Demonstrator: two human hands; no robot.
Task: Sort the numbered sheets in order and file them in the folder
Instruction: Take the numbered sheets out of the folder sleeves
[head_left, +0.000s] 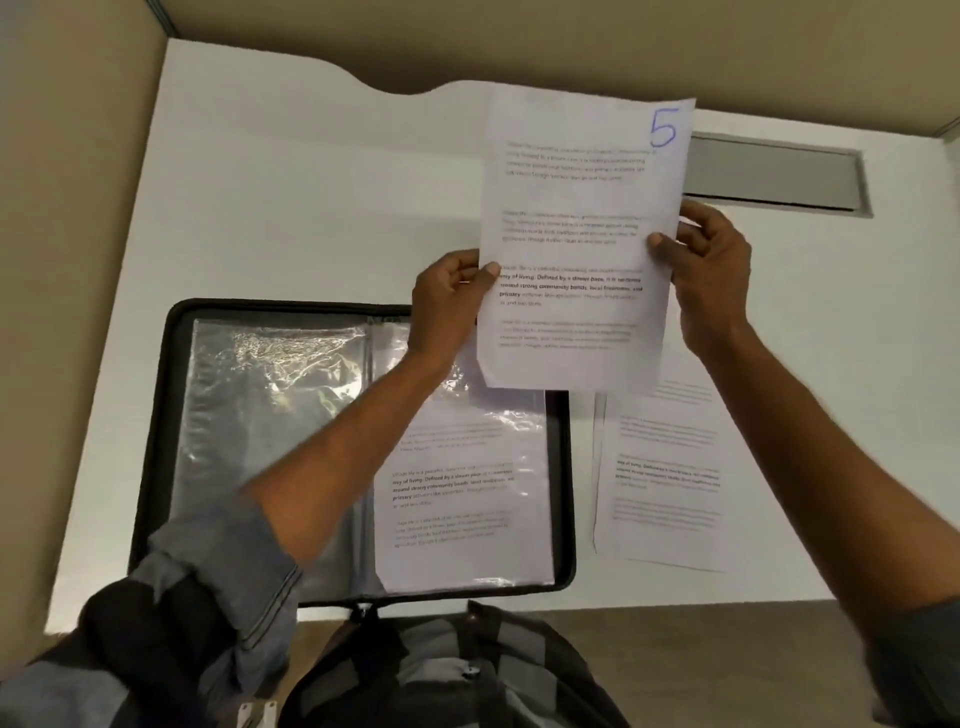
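Observation:
A printed sheet marked with a blue 5 (576, 208) is held up above the white desk. My left hand (449, 296) pinches its left edge and my right hand (711, 265) pinches its right edge. Below it lies an open black zip folder (156, 415) with clear plastic sleeves. The right-hand sleeve holds a printed sheet (467, 493); my left forearm crosses over it. A small stack of printed sheets (665, 478) lies on the desk right of the folder; their numbers are hidden behind the held sheet.
The white desk (291, 208) is boxed in by beige partition walls at the left and back. A grey cable slot (779, 176) sits at the back right. The desk's near edge runs just below the folder.

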